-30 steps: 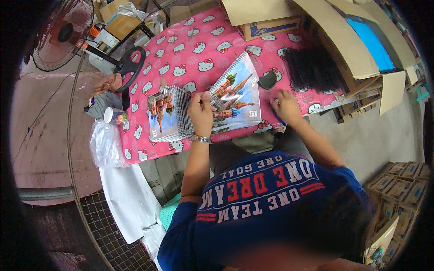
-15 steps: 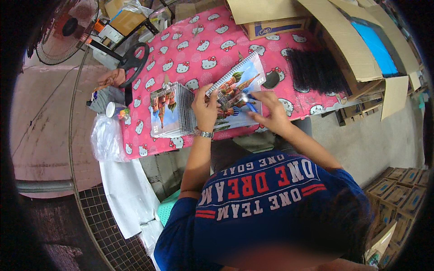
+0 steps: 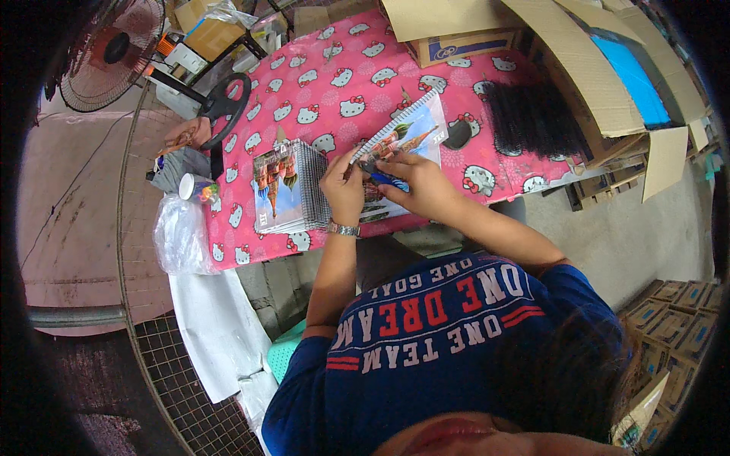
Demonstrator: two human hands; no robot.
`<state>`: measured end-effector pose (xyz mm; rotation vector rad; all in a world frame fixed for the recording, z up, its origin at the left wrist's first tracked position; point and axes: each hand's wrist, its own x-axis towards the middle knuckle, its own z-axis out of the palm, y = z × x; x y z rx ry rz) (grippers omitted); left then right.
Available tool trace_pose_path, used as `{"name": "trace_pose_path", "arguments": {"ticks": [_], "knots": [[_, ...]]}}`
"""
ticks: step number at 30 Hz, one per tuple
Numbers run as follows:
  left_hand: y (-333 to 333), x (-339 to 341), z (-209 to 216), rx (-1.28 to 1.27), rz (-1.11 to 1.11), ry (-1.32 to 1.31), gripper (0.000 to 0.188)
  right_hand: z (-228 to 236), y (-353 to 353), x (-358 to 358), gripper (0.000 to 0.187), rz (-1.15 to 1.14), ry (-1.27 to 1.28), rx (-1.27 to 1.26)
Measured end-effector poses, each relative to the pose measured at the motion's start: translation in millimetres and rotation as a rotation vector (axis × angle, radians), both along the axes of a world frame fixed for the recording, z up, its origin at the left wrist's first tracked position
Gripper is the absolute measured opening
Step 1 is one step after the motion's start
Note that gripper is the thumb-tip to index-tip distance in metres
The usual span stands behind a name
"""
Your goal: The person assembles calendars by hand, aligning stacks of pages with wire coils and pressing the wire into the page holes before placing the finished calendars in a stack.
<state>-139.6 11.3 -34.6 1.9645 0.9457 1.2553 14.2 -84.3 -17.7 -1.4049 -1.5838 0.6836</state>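
A spiral-bound notebook (image 3: 417, 137) with a castle-like domed building on its cover lies at an angle on the pink table. My left hand (image 3: 344, 186), with a metal watch at the wrist, is closed on the notebook's coil edge. In my right hand (image 3: 414, 182) are blue-handled pliers (image 3: 385, 179), their metal head at the lower end of the coil, partly hidden by my fingers. Left of my left hand sits a stack of matching spiral notebooks (image 3: 283, 186).
A bundle of black plastic coils (image 3: 528, 118) lies on the table's right side, by a round dark object (image 3: 458, 135). Open cardboard boxes (image 3: 563, 68) stand beyond. At the left are a white cup (image 3: 188, 185), plastic bags (image 3: 182, 235) and a fan (image 3: 114, 49).
My right hand has moved left with the pliers, from over the notebook's cover to its coil beside my left hand. The notebook has shifted slightly.
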Motion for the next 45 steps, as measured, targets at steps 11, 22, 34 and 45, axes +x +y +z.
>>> {"name": "trace_pose_path", "arguments": {"ticks": [11, 22, 34, 45], "knots": [[25, -92, 14, -0.255, 0.439, -0.584, 0.017, -64, -26, 67, 0.044, -0.315, 0.008, 0.053], [69, -241, -67, -0.116, 0.786, -0.072, 0.028, -124, -24, 201, 0.026, -0.749, -0.732, 0.123], [53, -209, -40, -0.252, 0.979, 0.167, 0.028, -154, -14, 318, 0.037, -1.012, -0.727, -0.434], [63, 74, -70, 0.175, -0.306, 0.619, 0.027, -97, 1, 311, 0.027, -1.110, -0.696, 0.088]]}}
